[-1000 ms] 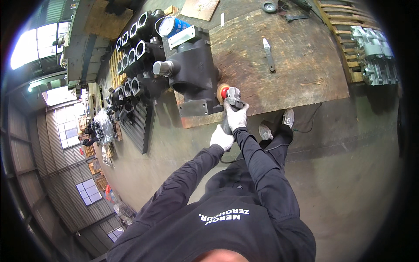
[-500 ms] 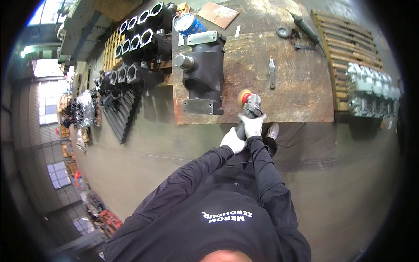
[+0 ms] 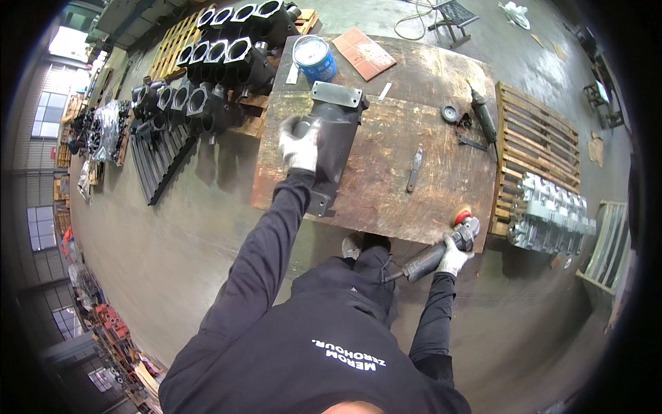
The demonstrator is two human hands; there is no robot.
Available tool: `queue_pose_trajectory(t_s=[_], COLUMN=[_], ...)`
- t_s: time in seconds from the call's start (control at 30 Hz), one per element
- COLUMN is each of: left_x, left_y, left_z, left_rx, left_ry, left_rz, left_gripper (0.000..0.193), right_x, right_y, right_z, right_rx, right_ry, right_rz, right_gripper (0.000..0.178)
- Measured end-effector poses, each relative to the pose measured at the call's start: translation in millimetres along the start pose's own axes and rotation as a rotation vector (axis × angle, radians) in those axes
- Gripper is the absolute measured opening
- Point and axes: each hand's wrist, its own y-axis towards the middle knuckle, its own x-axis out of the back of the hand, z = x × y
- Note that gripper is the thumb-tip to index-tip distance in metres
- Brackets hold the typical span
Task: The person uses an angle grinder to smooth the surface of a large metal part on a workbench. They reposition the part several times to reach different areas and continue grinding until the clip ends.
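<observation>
Left hand [image 3: 301, 146]: White-gloved, it reaches to the left part of the worktop, thumb and fingers bent around the stub on a black casting's side; how firmly they press cannot be told.
Right hand [image 3: 455, 257]: Also in a white glove, it has its fingers wrapped around an angle grinder [image 3: 423, 263] close to the tool's head.
Grinder disc [image 3: 461, 215]: Red-backed and round, it sits over the worktop's near right corner, well apart from the casting; whether it touches the wood cannot be told.
Black casting [image 3: 336, 148]: The heavy part lies on the left side of the wooden worktop [image 3: 383, 196], a pale metal flange [image 3: 336, 94] at its far end.
On the wood: A blue can [image 3: 318, 62] stands just beyond the casting, near a reddish-brown sheet [image 3: 364, 54]. A flat-bladed hand tool [image 3: 415, 170] lies between the two hands. A black wheel [image 3: 449, 114] and a second power tool [image 3: 485, 121] rest toward the right edge.
Shop floor: More black castings [image 3: 234, 62] stand in rows at left; at right, silvery castings [image 3: 552, 214] sit beside a slatted pallet [image 3: 541, 134].
</observation>
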Motion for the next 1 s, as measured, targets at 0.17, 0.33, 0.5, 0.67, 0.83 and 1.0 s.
queue_pose_trajectory(t_s=[0.17, 0.33, 0.5, 0.67, 0.83, 1.0], left_x=[-24, 15, 57, 113, 156, 168], left_y=[15, -8, -15, 20, 64, 75], left_z=[27, 21, 15, 20, 36, 51], left_rx=[0.008, 0.002, 0.061, 0.151, 0.098, 0.185], left_ry=[-0.067, -0.068, -0.192, -0.225, 0.086, 0.043], left_rz=[0.025, 0.205, 0.494, 0.803, 0.893, 0.805], left_gripper=[0.013, 0.014, 0.017, 0.021, 0.021, 0.015], right_x=[-3, -23, -46, -55, -52, -50], right_y=[22, 38, 46, 55, 59, 55], right_z=[27, 40, 41, 32, 10, -17], right_rx=[0.048, -0.030, -0.092, 0.087, -0.066, -0.015], right_ry=[-0.128, -0.063, 0.017, -0.177, -0.098, -0.200], right_rz=[-0.065, 0.028, 0.134, 0.001, 0.050, -0.025], right_gripper=[0.124, 0.119, 0.119, 0.114, 0.117, 0.122])
